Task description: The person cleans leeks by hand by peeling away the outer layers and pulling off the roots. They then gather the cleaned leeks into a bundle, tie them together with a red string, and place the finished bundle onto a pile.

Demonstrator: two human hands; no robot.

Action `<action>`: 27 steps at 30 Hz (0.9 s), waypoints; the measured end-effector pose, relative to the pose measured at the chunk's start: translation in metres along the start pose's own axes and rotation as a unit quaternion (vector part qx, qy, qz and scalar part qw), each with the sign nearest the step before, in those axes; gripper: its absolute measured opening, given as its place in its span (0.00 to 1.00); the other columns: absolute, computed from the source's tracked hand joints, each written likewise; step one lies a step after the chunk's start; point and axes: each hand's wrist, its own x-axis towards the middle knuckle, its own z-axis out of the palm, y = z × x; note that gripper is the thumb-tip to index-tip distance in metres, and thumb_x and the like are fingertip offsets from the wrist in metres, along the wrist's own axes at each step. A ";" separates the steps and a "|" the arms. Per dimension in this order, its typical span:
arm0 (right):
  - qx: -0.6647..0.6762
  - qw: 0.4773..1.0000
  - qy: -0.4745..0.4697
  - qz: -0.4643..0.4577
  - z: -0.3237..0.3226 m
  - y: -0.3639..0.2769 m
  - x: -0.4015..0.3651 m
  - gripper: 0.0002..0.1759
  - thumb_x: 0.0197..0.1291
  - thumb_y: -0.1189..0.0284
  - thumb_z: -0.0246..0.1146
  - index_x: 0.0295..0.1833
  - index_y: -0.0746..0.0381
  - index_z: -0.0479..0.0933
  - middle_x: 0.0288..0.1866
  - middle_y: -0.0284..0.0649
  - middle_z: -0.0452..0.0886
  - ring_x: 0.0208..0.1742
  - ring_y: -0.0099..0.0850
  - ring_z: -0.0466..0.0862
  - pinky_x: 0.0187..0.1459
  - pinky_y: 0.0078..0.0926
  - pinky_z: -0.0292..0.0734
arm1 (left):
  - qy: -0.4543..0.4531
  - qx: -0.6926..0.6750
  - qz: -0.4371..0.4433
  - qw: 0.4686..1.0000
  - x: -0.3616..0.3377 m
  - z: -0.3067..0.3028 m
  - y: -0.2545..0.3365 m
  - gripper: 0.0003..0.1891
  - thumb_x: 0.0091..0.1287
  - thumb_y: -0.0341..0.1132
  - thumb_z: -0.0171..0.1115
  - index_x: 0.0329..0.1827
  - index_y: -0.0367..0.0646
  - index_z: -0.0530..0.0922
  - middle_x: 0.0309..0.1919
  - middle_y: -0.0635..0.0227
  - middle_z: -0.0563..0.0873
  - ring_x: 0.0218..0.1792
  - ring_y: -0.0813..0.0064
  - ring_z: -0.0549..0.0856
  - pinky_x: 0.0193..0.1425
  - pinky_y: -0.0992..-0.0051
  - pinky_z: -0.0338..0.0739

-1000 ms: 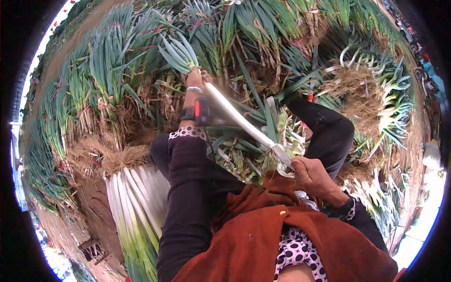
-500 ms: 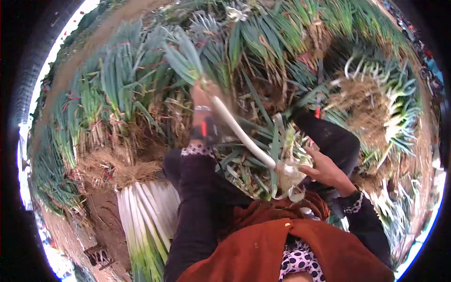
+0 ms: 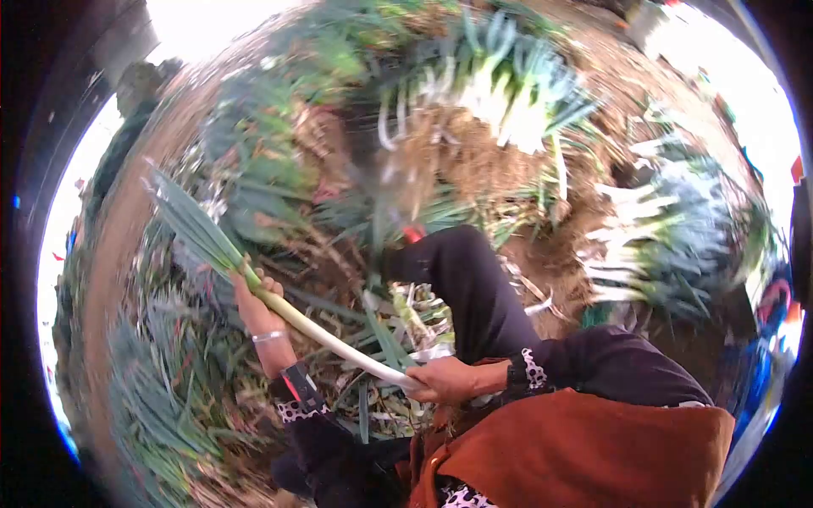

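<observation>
A long leek (image 3: 334, 343) slants across my lap, with green leaves at the upper left and a white shank at the lower right. My left hand (image 3: 261, 309) is wrapped round it just below the leaves. Closed on its white lower end is my right hand (image 3: 445, 378), which hides the tip and any roots. Under the leek, between my legs, lies a heap of stripped leaves and peelings (image 3: 419, 309).
Rooted leeks (image 3: 500, 93) lie in a pile at the top, roots towards me. More white-stemmed leeks (image 3: 644, 237) lie on the soil at the right. Green leek bundles (image 3: 169, 364) stand at the left. My bent knee (image 3: 466, 254) rises beyond my right hand.
My view has swung to the right. My right hand, earlier with fingers apart beside the leek's root end, is now closed on that end. My left hand still holds the leek near its leaves.
</observation>
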 end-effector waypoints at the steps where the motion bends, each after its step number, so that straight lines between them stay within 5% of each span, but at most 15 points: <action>1: 0.009 1.000 0.019 0.008 -0.001 0.009 -0.005 0.18 0.58 0.55 0.57 0.40 0.60 0.70 0.28 0.48 0.77 0.31 0.50 0.78 0.34 0.46 0.70 | -0.018 0.006 -0.013 1.000 0.002 0.031 -0.006 0.19 0.67 0.49 0.52 0.57 0.52 0.72 0.30 0.74 0.72 0.20 0.85 0.68 0.23 0.84 0.66; 5: 0.002 0.980 0.198 -0.024 -0.012 0.030 -0.019 0.17 0.57 0.59 0.60 0.37 0.62 0.68 0.23 0.48 0.74 0.27 0.49 0.77 0.28 0.41 0.71 | -0.072 0.159 0.043 0.984 -0.028 0.183 -0.019 0.18 0.67 0.48 0.50 0.55 0.50 0.73 0.36 0.70 0.75 0.26 0.79 0.75 0.26 0.80 0.72; 9: 0.052 0.906 0.420 0.010 -0.060 0.042 -0.040 0.14 0.55 0.64 0.62 0.36 0.61 0.67 0.21 0.47 0.76 0.24 0.47 0.79 0.25 0.39 0.73 | -0.354 0.079 0.102 0.926 -0.071 0.283 -0.067 0.22 0.71 0.47 0.43 0.58 0.41 0.68 0.56 0.61 0.74 0.48 0.70 0.78 0.51 0.69 0.73; 11: 0.045 0.837 0.545 0.025 -0.100 0.054 -0.057 0.15 0.55 0.63 0.63 0.36 0.62 0.67 0.19 0.46 0.75 0.22 0.45 0.79 0.24 0.38 0.73 | -0.414 0.088 0.028 0.906 -0.119 0.314 -0.074 0.26 0.72 0.51 0.38 0.61 0.40 0.65 0.62 0.59 0.70 0.55 0.64 0.75 0.57 0.65 0.69; 13: 0.030 0.790 0.603 0.103 -0.131 0.081 -0.082 0.14 0.55 0.65 0.63 0.36 0.62 0.68 0.17 0.44 0.74 0.19 0.40 0.78 0.23 0.35 0.72 | -0.519 0.076 -0.041 0.851 -0.133 0.321 -0.090 0.23 0.72 0.50 0.36 0.56 0.39 0.68 0.44 0.58 0.81 0.43 0.63 0.82 0.46 0.69 0.75; 16: -0.016 0.680 0.730 0.067 -0.176 0.140 -0.109 0.12 0.55 0.69 0.62 0.40 0.63 0.71 0.20 0.44 0.76 0.20 0.34 0.79 0.24 0.29 0.72 | -0.492 0.160 -0.018 0.856 -0.173 0.337 -0.099 0.21 0.73 0.47 0.37 0.52 0.38 0.70 0.33 0.63 0.81 0.30 0.70 0.82 0.34 0.73 0.76; 20: 0.060 0.572 0.811 0.111 -0.245 0.163 -0.174 0.08 0.58 0.71 0.58 0.38 0.64 0.72 0.20 0.35 0.76 0.19 0.22 0.74 0.22 0.23 0.69 | -0.459 0.162 -0.085 0.870 -0.164 0.309 -0.114 0.20 0.73 0.47 0.39 0.51 0.40 0.71 0.30 0.66 0.80 0.26 0.74 0.79 0.31 0.74 0.75; 23: 0.110 0.526 0.842 0.055 -0.293 0.299 -0.198 0.11 0.58 0.67 0.57 0.36 0.64 0.70 0.18 0.33 0.73 0.21 0.21 0.71 0.24 0.25 0.68 | -0.390 0.161 -0.146 0.895 -0.141 0.263 -0.127 0.17 0.72 0.46 0.42 0.52 0.43 0.72 0.26 0.70 0.77 0.25 0.76 0.77 0.30 0.75 0.73; 25: 0.178 0.530 0.827 0.050 -0.310 0.307 -0.227 0.19 0.60 0.59 0.58 0.41 0.66 0.67 0.24 0.33 0.71 0.23 0.21 0.69 0.23 0.23 0.65 | -0.314 0.169 -0.184 0.916 -0.126 0.222 -0.130 0.16 0.71 0.45 0.45 0.50 0.44 0.74 0.24 0.67 0.78 0.23 0.75 0.77 0.28 0.75 0.73; 26: 0.110 0.450 0.875 0.141 -0.320 0.350 -0.230 0.26 0.59 0.52 0.57 0.44 0.68 0.68 0.27 0.35 0.72 0.25 0.24 0.70 0.27 0.25 0.67 | -0.262 0.181 -0.206 0.925 -0.116 0.198 -0.133 0.16 0.70 0.45 0.47 0.50 0.45 0.74 0.24 0.69 0.77 0.22 0.76 0.76 0.27 0.76 0.72; 27: 0.187 0.457 0.833 0.249 -0.327 0.384 -0.248 0.34 0.57 0.46 0.57 0.49 0.70 0.68 0.29 0.38 0.73 0.31 0.27 0.72 0.35 0.29 0.69 | -0.208 0.193 -0.227 0.932 -0.108 0.175 -0.135 0.15 0.69 0.45 0.49 0.50 0.46 0.74 0.23 0.72 0.76 0.22 0.77 0.75 0.26 0.76 0.71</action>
